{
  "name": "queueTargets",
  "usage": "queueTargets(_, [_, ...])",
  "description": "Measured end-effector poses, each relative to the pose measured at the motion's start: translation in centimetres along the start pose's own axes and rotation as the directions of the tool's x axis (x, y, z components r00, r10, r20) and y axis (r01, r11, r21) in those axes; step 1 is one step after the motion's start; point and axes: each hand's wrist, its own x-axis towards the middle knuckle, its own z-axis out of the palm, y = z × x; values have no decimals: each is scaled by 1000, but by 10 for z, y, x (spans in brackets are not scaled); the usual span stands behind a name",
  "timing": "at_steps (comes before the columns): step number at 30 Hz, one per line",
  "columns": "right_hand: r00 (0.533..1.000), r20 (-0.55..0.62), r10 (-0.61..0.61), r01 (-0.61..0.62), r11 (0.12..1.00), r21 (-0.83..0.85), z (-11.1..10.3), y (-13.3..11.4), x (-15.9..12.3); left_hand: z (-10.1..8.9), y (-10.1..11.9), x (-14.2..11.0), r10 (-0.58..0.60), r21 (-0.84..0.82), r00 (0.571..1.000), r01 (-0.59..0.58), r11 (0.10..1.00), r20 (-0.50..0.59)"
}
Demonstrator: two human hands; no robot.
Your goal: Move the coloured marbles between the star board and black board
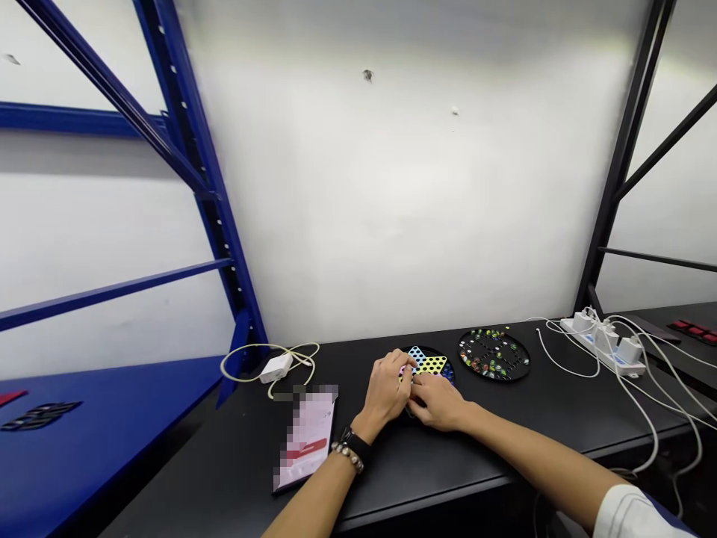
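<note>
A Chinese checkers board with coloured star points and dark holes lies on the black table. My left hand is over its left side, fingers bent downward and closed. Against it, my right hand covers the near part of the board, its fingers curled in toward the left fingertips. Whatever the fingertips pinch, if anything, is hidden behind the hands. To the right of the board sits a round black tray with many coloured glass marbles lying around its edge and in its middle.
A tablet or phone with a lit screen lies left of my left forearm. Behind it are a white charger and a coiled cable. A white power strip with plugs and loose cables occupies the right. Blue rack posts rise at left.
</note>
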Motion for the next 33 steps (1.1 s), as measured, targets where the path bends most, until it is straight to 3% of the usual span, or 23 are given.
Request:
queueTargets(6, [999, -34, 29, -29, 999, -16, -13, -14, -20, 0, -2, 0, -5, -2, 1000, 5, 1000, 15])
queueTargets(12, [997, 77, 19, -24, 998, 58, -30, -25, -42, -1, 1, 0, 8, 11, 999, -9, 1000, 38])
queueTargets(16, [998, -19, 60, -58, 995, 80, -35, -15, -44, -3, 3, 1, 4, 7, 999, -4, 1000, 38])
queueTargets(19, [956, -174, 237, -233, 971, 45, -46, 23, -39, -3, 3, 0, 3, 11, 999, -3, 1000, 36])
queueTargets(21, [878, -252, 408, -420, 907, 5, -57, 66, -37, -3, 2, 0, 2, 8, 999, -2, 1000, 40])
queueTargets(23, [767, -285, 575, -611, 790, -49, -68, 114, -37, -2, 2, 0, 4, -2, 999, -4, 1000, 48])
queueTargets(26, [675, -118, 728, -737, 659, -150, -73, 179, -41, -2, 2, 0, 1, -10, 998, 0, 1000, 62])
queueTargets(28, [631, -34, 775, -765, 614, -195, -69, 207, -44, -3, 2, 0, -7, -10, 997, 8, 1000, 72])
queueTargets(30, [615, -2, 789, -770, 600, -218, -61, 221, -47, -4, 3, 0, -10, -13, 996, 11, 1000, 87])
queueTargets(33, [637, -23, 770, -758, 621, -199, -50, 227, -50, -4, 3, 0, -5, -13, 995, 6, 1000, 105])
